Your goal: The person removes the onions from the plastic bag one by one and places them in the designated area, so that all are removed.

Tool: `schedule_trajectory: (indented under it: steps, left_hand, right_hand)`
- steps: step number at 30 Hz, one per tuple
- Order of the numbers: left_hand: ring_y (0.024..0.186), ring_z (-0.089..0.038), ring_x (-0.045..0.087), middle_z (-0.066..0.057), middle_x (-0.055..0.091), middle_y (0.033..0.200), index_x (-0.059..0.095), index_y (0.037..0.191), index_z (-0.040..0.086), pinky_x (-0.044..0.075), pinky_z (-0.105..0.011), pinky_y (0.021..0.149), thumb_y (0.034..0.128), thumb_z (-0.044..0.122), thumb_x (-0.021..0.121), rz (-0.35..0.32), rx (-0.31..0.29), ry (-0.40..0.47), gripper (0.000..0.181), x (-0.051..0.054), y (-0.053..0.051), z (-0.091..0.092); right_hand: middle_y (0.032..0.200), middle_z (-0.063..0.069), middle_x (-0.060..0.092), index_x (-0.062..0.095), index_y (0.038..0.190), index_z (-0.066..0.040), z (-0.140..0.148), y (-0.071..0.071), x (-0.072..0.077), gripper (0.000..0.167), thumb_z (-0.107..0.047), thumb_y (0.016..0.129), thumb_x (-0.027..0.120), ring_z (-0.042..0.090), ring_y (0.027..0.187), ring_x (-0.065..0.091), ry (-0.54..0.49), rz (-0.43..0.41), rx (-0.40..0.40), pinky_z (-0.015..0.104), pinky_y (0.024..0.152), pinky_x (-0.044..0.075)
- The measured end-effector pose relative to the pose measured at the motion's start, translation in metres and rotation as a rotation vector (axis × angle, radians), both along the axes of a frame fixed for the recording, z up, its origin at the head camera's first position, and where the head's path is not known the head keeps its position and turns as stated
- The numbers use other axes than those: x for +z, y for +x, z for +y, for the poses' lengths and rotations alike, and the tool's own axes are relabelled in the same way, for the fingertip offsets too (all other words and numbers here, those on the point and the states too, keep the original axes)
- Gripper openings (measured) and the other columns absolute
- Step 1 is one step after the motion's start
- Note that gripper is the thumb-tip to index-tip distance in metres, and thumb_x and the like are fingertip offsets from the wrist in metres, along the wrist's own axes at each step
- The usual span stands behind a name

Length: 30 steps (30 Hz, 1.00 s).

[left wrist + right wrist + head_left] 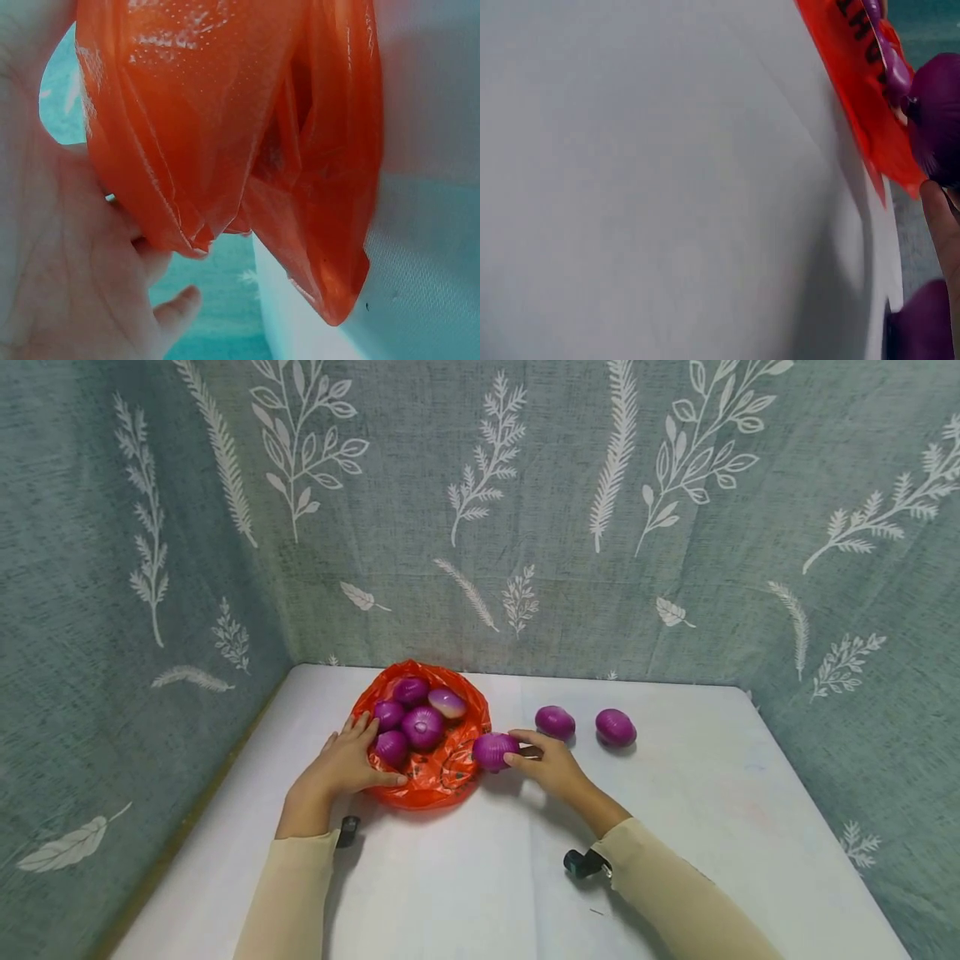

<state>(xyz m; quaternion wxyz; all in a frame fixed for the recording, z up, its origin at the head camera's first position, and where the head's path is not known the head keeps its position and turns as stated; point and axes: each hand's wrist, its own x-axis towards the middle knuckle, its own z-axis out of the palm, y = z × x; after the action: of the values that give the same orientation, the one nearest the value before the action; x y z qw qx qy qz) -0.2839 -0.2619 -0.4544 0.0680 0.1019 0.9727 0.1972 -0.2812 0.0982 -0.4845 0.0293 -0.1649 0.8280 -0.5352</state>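
Observation:
A red plastic bag (pixel 442 768) stands with its mouth spread wide, and several purple onions (pixel 423 728) lie inside it. My left hand (pixel 347 760) rests on the bag's left rim, fingers extended along the edge and thumb at the front. In the left wrist view the bag's side (pixel 210 112) hangs beside the palm. With thumb and fingers my right hand (pixel 558 770) pinches one red onion (pixel 493 752) at the bag's right rim. That same onion (pixel 937 120) shows at the right edge of the right wrist view, near the printed bag (pixel 862 82).
Two more onions, one near (pixel 555 722) and one farther right (pixel 616 727), sit on the white table (pixel 712 827) behind my right hand. Patterned grey-green cloth (pixel 480 527) rises behind and on both sides of the table.

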Motion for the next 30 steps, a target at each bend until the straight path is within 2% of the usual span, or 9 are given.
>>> schedule_trajectory:
  steps: [7, 8, 14, 15, 20, 30]
  left_hand:
    - [0.143, -0.047, 0.002, -0.029, 0.014, 0.156, 0.024, 0.152, -0.004, 0.003, -0.065, 0.110, 0.0588, 0.077, 0.073, 0.000, 0.002, -0.009, 0.132, 0.000, 0.004, -0.004]
    - [0.143, -0.047, 0.002, -0.029, 0.013, 0.156, 0.023, 0.152, -0.004, 0.003, -0.066, 0.110, 0.0590, 0.077, 0.072, -0.001, -0.003, -0.006, 0.132, -0.001, 0.003, -0.004]
    - [0.143, -0.047, 0.002, -0.028, 0.013, 0.157, 0.023, 0.152, -0.003, 0.003, -0.066, 0.110, 0.0603, 0.077, 0.072, 0.007, -0.008, -0.001, 0.131, -0.004, -0.002, 0.001]
    - [0.143, -0.047, 0.001, -0.028, 0.013, 0.157, 0.023, 0.152, -0.002, 0.003, -0.066, 0.110, 0.0603, 0.077, 0.072, 0.009, -0.009, 0.001, 0.131, -0.004, -0.003, 0.001]
    - [0.143, -0.047, 0.001, -0.028, 0.013, 0.157, 0.023, 0.152, -0.002, 0.003, -0.066, 0.110, 0.0593, 0.078, 0.071, 0.008, -0.011, 0.008, 0.132, -0.003, -0.004, 0.002]
    - [0.143, -0.047, 0.001, -0.029, 0.013, 0.157, 0.023, 0.153, -0.001, 0.003, -0.065, 0.111, 0.0606, 0.076, 0.073, -0.008, -0.001, 0.006, 0.130, 0.000, 0.000, -0.001]
  right_hand:
    - [0.126, 0.007, 0.064, 0.061, 0.132, -0.011, 0.025, 0.000, 0.006, 0.055, -0.039, 0.087, 0.074, 0.024, 0.106, 0.065, 0.040, 0.013, -0.042, 0.038, 0.089, 0.053]
    - [0.126, 0.009, 0.064, 0.060, 0.133, -0.009, 0.028, 0.004, 0.014, 0.055, -0.037, 0.088, 0.073, 0.025, 0.107, 0.064, 0.044, 0.013, -0.049, 0.039, 0.089, 0.053]
    - [0.131, 0.014, 0.060, 0.056, 0.136, -0.006, 0.056, 0.004, 0.033, 0.057, -0.035, 0.090, 0.071, 0.028, 0.111, 0.062, 0.071, 0.037, -0.070, 0.041, 0.091, 0.052]
    - [0.130, 0.013, 0.060, 0.057, 0.136, -0.008, 0.062, 0.001, 0.030, 0.057, -0.038, 0.089, 0.071, 0.028, 0.109, 0.063, 0.074, 0.044, -0.082, 0.041, 0.090, 0.052]
    - [0.129, 0.015, 0.061, 0.059, 0.135, -0.012, 0.083, 0.002, 0.029, 0.054, -0.039, 0.090, 0.070, 0.028, 0.105, 0.065, 0.082, 0.046, -0.118, 0.044, 0.088, 0.053]
    - [0.128, 0.019, 0.060, 0.057, 0.134, -0.004, 0.116, 0.013, 0.023, 0.056, -0.038, 0.091, 0.069, 0.032, 0.112, 0.062, 0.098, 0.072, -0.136, 0.042, 0.090, 0.052]
